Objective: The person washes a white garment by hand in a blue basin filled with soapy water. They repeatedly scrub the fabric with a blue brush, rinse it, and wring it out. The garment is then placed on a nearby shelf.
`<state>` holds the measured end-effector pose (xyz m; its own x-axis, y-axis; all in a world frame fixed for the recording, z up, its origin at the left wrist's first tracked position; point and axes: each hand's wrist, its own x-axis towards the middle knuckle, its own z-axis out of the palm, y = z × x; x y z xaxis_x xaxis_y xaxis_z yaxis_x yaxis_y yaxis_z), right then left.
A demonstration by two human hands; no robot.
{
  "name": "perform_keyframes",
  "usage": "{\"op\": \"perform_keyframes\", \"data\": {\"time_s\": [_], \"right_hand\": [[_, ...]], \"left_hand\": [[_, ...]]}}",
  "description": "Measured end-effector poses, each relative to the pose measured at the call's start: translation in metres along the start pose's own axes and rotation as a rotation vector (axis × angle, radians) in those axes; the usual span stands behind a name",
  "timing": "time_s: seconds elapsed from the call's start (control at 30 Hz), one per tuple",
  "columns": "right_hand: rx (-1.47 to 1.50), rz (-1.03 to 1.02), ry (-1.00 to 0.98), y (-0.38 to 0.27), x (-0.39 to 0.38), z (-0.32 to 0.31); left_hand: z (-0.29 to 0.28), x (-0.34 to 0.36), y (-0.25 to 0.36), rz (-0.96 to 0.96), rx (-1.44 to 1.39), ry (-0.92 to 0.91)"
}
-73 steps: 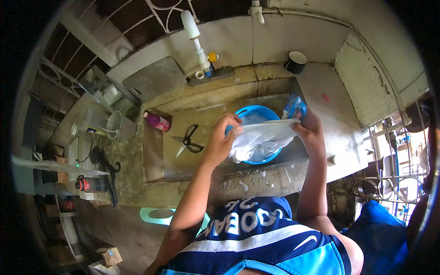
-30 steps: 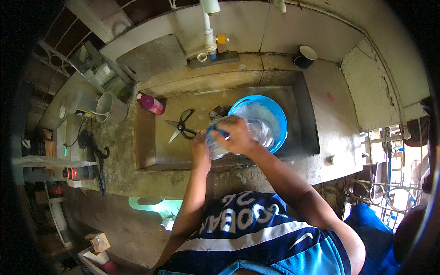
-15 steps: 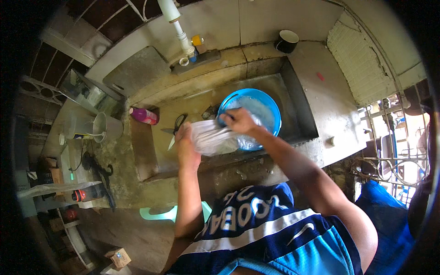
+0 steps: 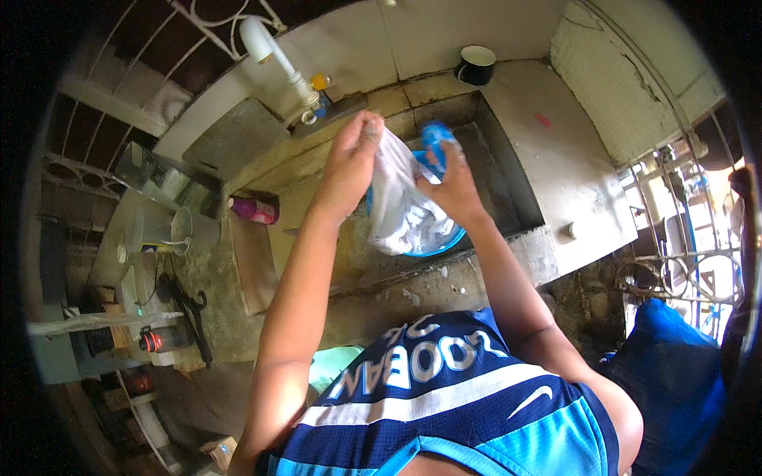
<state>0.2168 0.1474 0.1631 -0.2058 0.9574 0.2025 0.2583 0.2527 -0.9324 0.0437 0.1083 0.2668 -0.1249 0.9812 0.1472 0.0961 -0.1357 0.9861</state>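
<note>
Pinched in my left hand is the upper end of a wet white cloth, which hangs down over a blue basin in the concrete sink. My right hand grips a blue scrub brush, its fine details smeared by motion. The thumb side of this hand is against the right edge of the cloth. Most of the basin and whatever it contains is hidden behind the cloth and my hands. A purple bottle lies on its side at the sink's left end.
White pipe comes down at the back wall, by a grey ledge. A black pot with a pale inside stands at the back right corner. To the left are a pale bucket and a dark bottle. Sink walls surround the basin.
Both hands have risen toward the back of the sink. The cloth, stretched sideways before, now hangs down. The brush has moved off the cloth to the right. My left forearm now covers the scissors.
</note>
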Motion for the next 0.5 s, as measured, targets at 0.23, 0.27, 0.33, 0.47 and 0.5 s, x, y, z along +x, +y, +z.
{"op": "perform_keyframes", "data": {"time_s": [0.23,0.27,0.33,0.47,0.5], "right_hand": [[0.016,0.144,-0.02,0.06,0.032,-0.021],[-0.043,0.023,0.143,0.095,0.04,-0.027],[-0.136,0.044,0.136,0.024,0.042,-0.061],[-0.417,-0.135,0.198,0.021,0.071,-0.116],[-0.509,-0.211,0.203,0.024,0.076,-0.126]], "left_hand": [[-0.023,0.0,0.092,0.135,-0.036,-0.135],[-0.035,0.006,0.092,0.168,0.06,-0.092],[-0.083,-0.01,0.076,0.144,0.278,0.041],[-0.104,-0.032,0.045,0.003,0.527,0.026],[-0.106,-0.04,0.045,-0.054,0.576,0.022]]}}
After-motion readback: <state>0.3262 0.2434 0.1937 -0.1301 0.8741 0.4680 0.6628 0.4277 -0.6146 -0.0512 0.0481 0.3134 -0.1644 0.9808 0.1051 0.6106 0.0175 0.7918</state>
